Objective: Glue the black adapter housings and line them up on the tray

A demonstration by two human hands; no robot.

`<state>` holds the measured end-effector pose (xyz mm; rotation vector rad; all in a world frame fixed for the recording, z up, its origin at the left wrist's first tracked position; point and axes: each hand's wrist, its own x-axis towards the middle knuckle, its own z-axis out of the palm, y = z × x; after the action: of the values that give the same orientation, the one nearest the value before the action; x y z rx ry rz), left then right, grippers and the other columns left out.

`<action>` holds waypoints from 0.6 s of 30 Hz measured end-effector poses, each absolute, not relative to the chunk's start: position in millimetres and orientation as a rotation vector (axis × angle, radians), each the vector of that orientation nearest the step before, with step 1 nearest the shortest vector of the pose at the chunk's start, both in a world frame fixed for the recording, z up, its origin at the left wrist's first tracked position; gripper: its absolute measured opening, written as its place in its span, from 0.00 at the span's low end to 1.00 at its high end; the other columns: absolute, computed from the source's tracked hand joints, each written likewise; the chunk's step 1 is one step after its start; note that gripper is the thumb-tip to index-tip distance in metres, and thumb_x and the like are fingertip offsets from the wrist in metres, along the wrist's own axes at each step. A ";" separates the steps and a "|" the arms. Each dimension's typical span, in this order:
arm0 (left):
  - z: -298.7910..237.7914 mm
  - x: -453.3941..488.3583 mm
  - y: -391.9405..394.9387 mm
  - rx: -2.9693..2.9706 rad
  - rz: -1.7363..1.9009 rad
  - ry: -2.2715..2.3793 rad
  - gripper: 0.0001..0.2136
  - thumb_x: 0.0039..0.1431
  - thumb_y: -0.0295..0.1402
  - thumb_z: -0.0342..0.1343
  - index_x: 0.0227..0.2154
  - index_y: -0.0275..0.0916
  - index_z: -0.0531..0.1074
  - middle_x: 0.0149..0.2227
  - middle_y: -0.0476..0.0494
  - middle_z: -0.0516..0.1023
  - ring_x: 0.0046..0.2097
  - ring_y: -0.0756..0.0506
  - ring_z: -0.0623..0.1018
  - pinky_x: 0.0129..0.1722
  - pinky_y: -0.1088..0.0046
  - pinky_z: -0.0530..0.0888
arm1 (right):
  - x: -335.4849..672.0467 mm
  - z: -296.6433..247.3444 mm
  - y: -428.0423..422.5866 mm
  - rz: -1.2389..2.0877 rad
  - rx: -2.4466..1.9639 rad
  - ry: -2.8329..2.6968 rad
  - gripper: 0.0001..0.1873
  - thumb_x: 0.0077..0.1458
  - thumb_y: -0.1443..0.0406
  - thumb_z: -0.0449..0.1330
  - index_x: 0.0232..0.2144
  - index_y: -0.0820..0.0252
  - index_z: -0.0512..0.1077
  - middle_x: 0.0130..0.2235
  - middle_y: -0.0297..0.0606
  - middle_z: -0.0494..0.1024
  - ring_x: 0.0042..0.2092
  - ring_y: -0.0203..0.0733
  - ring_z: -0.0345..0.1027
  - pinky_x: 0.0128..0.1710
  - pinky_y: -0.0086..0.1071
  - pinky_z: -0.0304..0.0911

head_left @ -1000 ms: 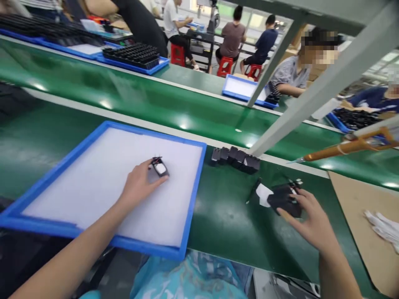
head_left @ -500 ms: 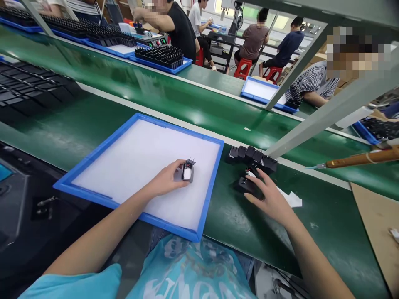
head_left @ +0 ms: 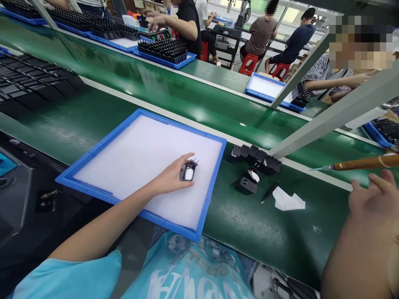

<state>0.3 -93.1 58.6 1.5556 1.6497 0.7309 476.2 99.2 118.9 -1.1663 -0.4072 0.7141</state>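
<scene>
On the white surface of the blue-rimmed tray (head_left: 205, 207) sits a small black housing (head_left: 189, 171) with a white part inside, thin red wires and pins at its top. My left hand (head_left: 174, 174) lies around it, thumb below and forefinger above, the fingers spread rather than pinched. Over at the right edge, my right hand (head_left: 374, 199) is raised with fingers apart and nothing visible in it. Just above those fingers is a brown-handled tool (head_left: 364, 162) with a thin pale tip; whether they touch it I cannot tell.
Right of the tray stand a row of black housings (head_left: 257, 155), a separate black housing (head_left: 247, 185), a thin black tool (head_left: 269, 192) and white paper (head_left: 288, 200). A slanted metal post (head_left: 327, 112) crosses the right. Several people sit beyond the green bench.
My right hand has moved away from the black housings to the right edge, by the brown-handled tool. My left hand stays at the housing, its forefinger lifted farther from it.
</scene>
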 end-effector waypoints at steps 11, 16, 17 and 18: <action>73.2 -5.4 -109.7 1.689 0.599 1.444 0.36 0.46 0.24 0.52 0.61 0.47 0.58 0.61 0.42 0.65 0.59 0.40 0.69 0.52 0.66 0.72 | 464.1 108.9 120.4 1.065 -1.124 -0.689 0.30 0.40 0.90 0.54 0.29 0.50 0.77 0.35 0.31 0.80 0.33 0.39 0.79 0.32 0.32 0.70; 64.6 3.3 -126.2 1.621 0.717 1.673 0.35 0.50 0.26 0.52 0.63 0.45 0.53 0.61 0.42 0.66 0.59 0.40 0.70 0.56 0.63 0.70 | 448.0 101.8 85.1 1.061 -1.101 -0.742 0.29 0.42 0.87 0.56 0.35 0.49 0.77 0.33 0.36 0.81 0.28 0.38 0.77 0.30 0.31 0.71; 60.9 6.3 -129.4 1.601 0.752 1.725 0.35 0.50 0.26 0.53 0.63 0.43 0.53 0.62 0.41 0.65 0.61 0.39 0.69 0.58 0.61 0.68 | 440.8 100.8 73.2 1.042 -1.077 -0.787 0.28 0.42 0.85 0.57 0.38 0.49 0.77 0.34 0.37 0.81 0.26 0.37 0.76 0.30 0.31 0.72; 56.9 9.6 -132.0 1.586 0.794 1.774 0.35 0.51 0.27 0.53 0.63 0.42 0.53 0.63 0.40 0.64 0.62 0.38 0.67 0.59 0.60 0.67 | 432.2 100.1 60.7 1.034 -1.052 -0.839 0.28 0.43 0.83 0.57 0.40 0.50 0.77 0.35 0.37 0.80 0.25 0.36 0.74 0.32 0.32 0.73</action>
<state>9.6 -132.0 56.9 1.5857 1.7742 0.7941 432.2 60.7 100.1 -1.0523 -0.8392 1.0341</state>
